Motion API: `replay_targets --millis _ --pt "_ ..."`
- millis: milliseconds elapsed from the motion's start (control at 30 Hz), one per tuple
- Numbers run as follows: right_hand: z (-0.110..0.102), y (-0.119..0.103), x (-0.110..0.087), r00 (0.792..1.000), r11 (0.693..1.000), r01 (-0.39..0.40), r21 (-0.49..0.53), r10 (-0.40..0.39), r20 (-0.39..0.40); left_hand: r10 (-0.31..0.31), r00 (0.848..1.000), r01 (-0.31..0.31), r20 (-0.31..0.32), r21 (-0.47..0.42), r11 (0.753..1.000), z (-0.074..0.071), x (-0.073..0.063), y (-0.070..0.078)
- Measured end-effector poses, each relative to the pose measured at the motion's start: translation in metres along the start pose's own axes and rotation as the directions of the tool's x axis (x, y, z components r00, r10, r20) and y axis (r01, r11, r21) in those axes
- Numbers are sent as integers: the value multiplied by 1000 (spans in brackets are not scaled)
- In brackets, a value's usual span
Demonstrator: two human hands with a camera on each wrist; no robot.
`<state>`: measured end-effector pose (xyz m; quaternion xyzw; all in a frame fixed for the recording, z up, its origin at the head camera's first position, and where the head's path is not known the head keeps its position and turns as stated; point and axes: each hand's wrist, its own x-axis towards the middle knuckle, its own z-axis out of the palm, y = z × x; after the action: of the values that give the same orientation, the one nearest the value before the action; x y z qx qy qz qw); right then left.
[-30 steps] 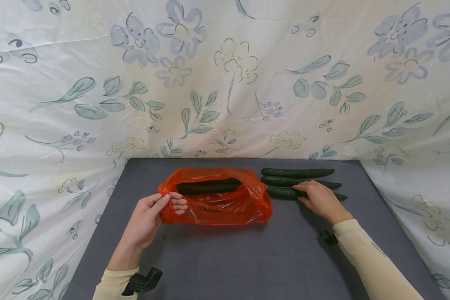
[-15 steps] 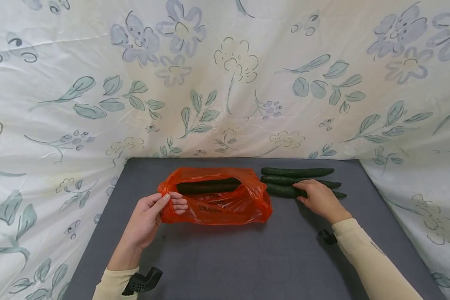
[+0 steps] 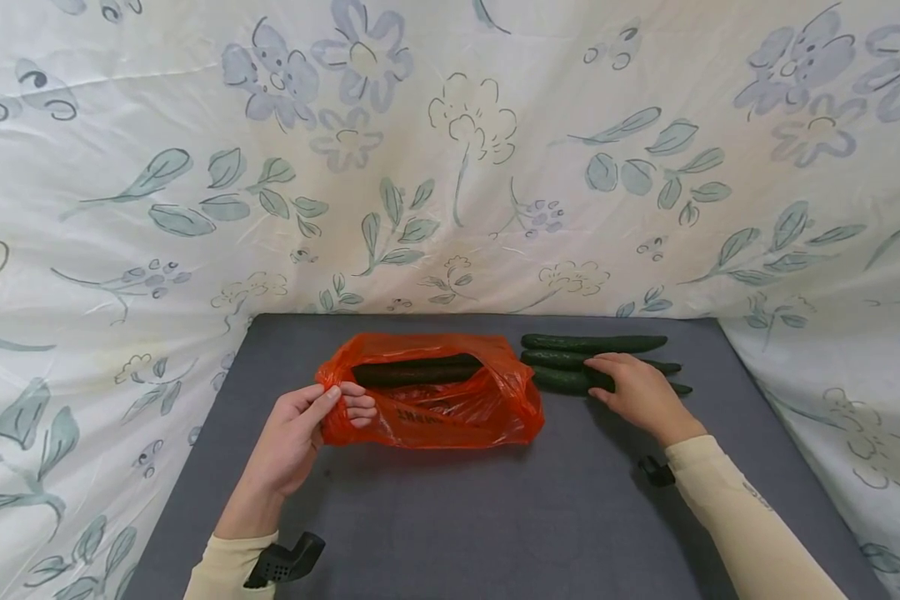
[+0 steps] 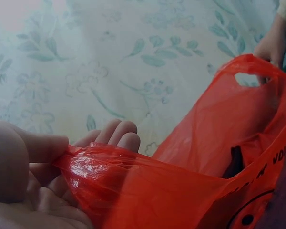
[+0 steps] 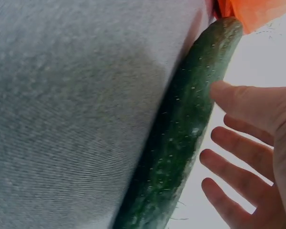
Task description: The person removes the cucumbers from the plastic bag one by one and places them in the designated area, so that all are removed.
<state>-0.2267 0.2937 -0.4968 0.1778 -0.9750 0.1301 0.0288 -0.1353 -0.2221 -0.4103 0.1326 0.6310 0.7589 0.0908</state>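
My left hand (image 3: 296,433) pinches the left edge of a red plastic bag (image 3: 435,429) between thumb and fingers. The bag lies on its side with its mouth spread, and dark green cucumbers (image 3: 420,375) show inside. In the left wrist view the bag's film (image 4: 148,191) is pulled taut from my thumb. To the right of the bag lie three cucumbers: a far one (image 3: 592,342), a middle one (image 3: 555,359) and a near one (image 3: 562,381). My right hand (image 3: 641,400) hovers over the near cucumber, fingers apart; in the right wrist view the thumb overlaps the cucumber's edge (image 5: 181,129).
The grey tabletop (image 3: 480,525) stretches in front of the bag and cucumbers. A floral cloth (image 3: 450,167) hangs behind the table and down both sides. Black wrist cameras (image 3: 285,565) are strapped to both forearms.
My right hand has risen slightly and its fingers have spread a little wider over the near cucumber. My left hand and the bag stay in place.
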Motion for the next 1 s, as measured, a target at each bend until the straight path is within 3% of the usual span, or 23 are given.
replay_targets --millis 400,633,767,1000 --pt "-25 -23 0 995 998 37 46 -33 -95 -13 1000 13 1 -7 1000 1 3 3" --pt "-44 -48 -2 982 993 102 66 -89 -168 -18 1000 18 -6 9 1000 2 3 5" --pt "-52 -62 -3 966 985 155 77 -134 -223 -19 1000 20 -15 16 1000 3 2 5" --pt "-63 -79 -5 916 962 270 52 -239 -322 -29 999 29 -24 19 999 4 2 5"
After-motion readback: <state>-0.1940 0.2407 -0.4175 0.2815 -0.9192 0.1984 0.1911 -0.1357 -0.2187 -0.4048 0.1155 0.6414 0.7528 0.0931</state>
